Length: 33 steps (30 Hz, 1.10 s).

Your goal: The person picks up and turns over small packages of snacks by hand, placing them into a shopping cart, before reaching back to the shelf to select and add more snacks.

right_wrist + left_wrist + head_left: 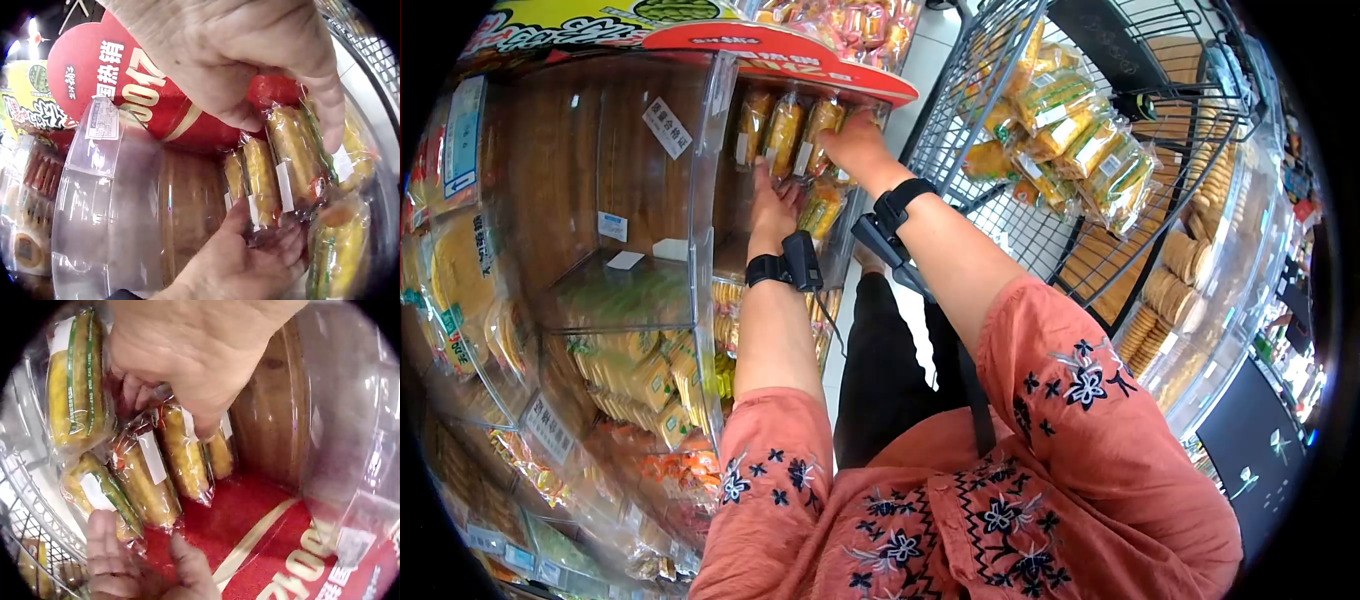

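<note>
Several golden-yellow rolls in clear plastic wrappers [784, 138] stand side by side in a clear-walled shelf bin. My left hand [772, 208] grips the near ends of this row, thumb against the packs and fingers curled beneath. My right hand [860, 148] reaches over the far ends, thumb and fingers spread to either side of the packs. In the right wrist view my right thumb and fingers straddle a wrapped roll [290, 153]. Another wrapped roll with green stripes [78, 381] lies beside my left hand in the left wrist view.
A wire shopping cart [990, 200] on the right holds a pile of similar wrapped rolls [1070, 130]. A red sign [800, 65] borders the bin's far edge. Clear partitions [705, 200] and packaged snacks [630, 375] fill the shelving at left. Round biscuits [1180, 260] stand beyond the cart.
</note>
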Each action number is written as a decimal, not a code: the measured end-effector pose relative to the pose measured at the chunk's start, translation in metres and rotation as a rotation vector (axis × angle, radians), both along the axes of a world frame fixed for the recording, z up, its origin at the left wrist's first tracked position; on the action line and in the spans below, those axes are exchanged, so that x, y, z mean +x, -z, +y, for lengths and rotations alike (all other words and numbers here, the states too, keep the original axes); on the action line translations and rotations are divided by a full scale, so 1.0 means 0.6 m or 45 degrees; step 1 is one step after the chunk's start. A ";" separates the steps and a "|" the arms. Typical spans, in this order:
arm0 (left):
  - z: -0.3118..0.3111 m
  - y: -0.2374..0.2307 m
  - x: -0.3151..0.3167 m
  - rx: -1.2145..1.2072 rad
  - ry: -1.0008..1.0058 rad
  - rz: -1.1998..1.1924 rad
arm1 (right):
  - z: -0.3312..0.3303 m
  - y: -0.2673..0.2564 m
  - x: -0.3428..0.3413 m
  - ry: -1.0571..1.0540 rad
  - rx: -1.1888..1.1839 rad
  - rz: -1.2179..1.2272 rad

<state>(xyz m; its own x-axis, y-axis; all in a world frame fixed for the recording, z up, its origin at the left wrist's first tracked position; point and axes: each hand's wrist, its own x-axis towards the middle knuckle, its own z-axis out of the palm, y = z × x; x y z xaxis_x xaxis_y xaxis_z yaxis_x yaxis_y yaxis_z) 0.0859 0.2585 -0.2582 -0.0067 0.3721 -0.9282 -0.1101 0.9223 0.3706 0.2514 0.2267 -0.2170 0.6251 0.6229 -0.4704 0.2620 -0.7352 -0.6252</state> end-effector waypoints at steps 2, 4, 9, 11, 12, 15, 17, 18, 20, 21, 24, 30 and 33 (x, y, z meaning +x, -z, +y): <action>-0.001 0.006 0.000 -0.014 -0.218 -0.075 | 0.003 -0.007 0.020 -0.031 -0.077 0.299; -0.002 0.038 -0.015 -0.005 -0.128 -0.141 | 0.003 -0.006 0.028 -0.029 -0.087 0.463; -0.010 0.069 -0.026 0.064 -0.128 -0.117 | 0.004 0.023 0.029 -0.019 -0.031 0.438; -0.013 0.032 -0.008 0.098 -0.160 -0.114 | 0.003 0.026 0.027 -0.056 -0.033 0.387; -0.015 0.041 -0.013 0.116 -0.120 -0.127 | 0.003 0.017 0.026 -0.162 -0.041 0.294; -0.013 0.051 -0.020 0.159 0.023 -0.145 | 0.001 0.001 0.021 -0.517 -0.084 -0.046; -0.007 0.035 -0.020 0.159 0.152 -0.125 | 0.001 0.007 0.005 -0.541 -0.137 -0.118; -0.004 0.026 -0.019 0.129 0.182 -0.079 | 0.003 0.008 -0.004 -0.497 -0.168 -0.109; 0.002 0.010 -0.014 0.073 0.239 0.011 | 0.002 0.009 -0.014 -0.431 -0.199 -0.131; 0.000 0.007 -0.012 0.075 0.207 -0.003 | 0.001 0.012 -0.018 -0.397 -0.216 -0.143; -0.007 0.011 -0.009 0.074 0.120 -0.050 | 0.008 0.014 -0.026 -0.316 -0.164 -0.221; -0.004 0.052 -0.015 0.139 0.033 -0.097 | 0.006 -0.008 -0.009 0.106 -0.136 0.237; -0.005 0.027 -0.009 0.163 0.054 -0.102 | 0.002 -0.002 -0.015 0.188 -0.077 0.206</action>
<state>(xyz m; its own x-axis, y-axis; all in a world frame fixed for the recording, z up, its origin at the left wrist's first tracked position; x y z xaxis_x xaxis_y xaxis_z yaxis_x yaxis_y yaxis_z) 0.0804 0.2556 -0.2742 0.0835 0.4855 -0.8702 -0.1055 0.8727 0.4768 0.2425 0.2282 -0.2160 0.6208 0.4975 -0.6059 0.0485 -0.7957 -0.6037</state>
